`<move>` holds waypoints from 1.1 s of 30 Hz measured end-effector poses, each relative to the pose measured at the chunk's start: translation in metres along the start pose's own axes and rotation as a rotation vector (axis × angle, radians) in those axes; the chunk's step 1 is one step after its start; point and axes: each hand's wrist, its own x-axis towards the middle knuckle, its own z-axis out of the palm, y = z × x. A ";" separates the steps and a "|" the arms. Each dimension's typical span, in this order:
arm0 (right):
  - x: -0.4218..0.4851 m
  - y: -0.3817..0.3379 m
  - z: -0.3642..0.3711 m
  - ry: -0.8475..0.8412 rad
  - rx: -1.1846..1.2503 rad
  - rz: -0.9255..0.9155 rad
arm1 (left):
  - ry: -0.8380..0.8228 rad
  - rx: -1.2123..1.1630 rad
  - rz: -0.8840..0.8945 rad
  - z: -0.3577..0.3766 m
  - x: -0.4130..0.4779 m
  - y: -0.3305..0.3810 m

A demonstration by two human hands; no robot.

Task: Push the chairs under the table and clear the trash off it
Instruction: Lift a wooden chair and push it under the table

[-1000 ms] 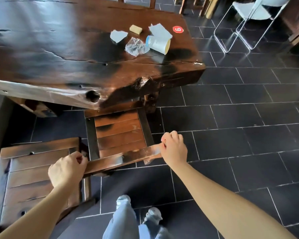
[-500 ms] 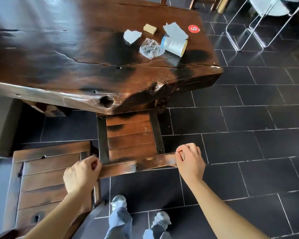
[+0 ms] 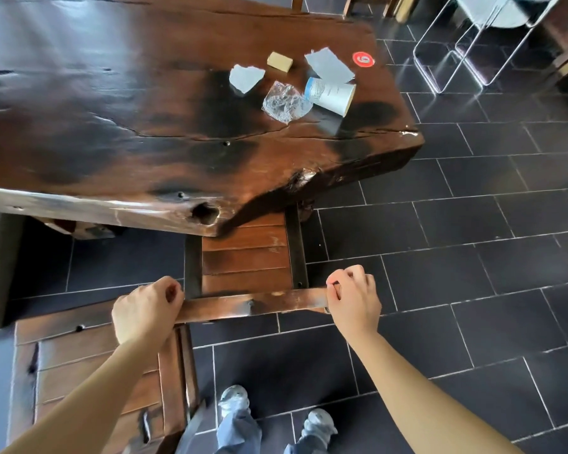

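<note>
Both hands hold the chair (image 3: 247,257) by its top rail (image 3: 253,304). The left hand (image 3: 145,314) is curled round the rail's left end and the right hand (image 3: 354,298) is wrapped round its right end. The rail's long axis runs left to right, square across the person's front, and the hands are about equally near it.

The table (image 3: 112,109) lies straight beyond the grip, on the far side. The far part of the seat (image 3: 246,253) is already under the table's near edge, and the near part shows in the open. By my reading the push must go directly away from the body, with both hands driving evenly so the chair does not twist.

The chair is dark stained wood, with a slatted seat set in a darker frame and a worn, flat rail. The table is a thick slab with a glossy finish, a wavy raw edge, a knot hole and a long crack. The floor (image 3: 440,257) is dark tile with pale grout, so the legs may catch on a joint.

A second chair (image 3: 89,371) of the same make stands near left, just beside the left hand and not pushed in.

The trash lies at the table's far right end, well apart from the hands:
- a paper cup (image 3: 330,96) on its side
- crumpled clear plastic (image 3: 284,103) touching the cup
- two torn paper scraps (image 3: 246,77)
- a small tan block (image 3: 279,61)
</note>
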 end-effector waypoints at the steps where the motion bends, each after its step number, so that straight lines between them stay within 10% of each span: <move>1: 0.000 -0.001 0.000 -0.011 -0.001 0.003 | -0.002 0.002 0.008 0.000 0.002 -0.002; 13: -0.001 0.004 -0.011 -0.104 -0.018 -0.056 | 0.036 -0.114 0.108 0.010 -0.009 -0.010; 22: -0.006 -0.003 -0.016 -0.147 -0.013 0.253 | -0.097 -0.222 0.297 0.009 -0.045 -0.016; 33: -0.152 -0.028 -0.002 -0.231 0.077 0.030 | -0.145 -0.163 0.318 0.014 -0.099 -0.016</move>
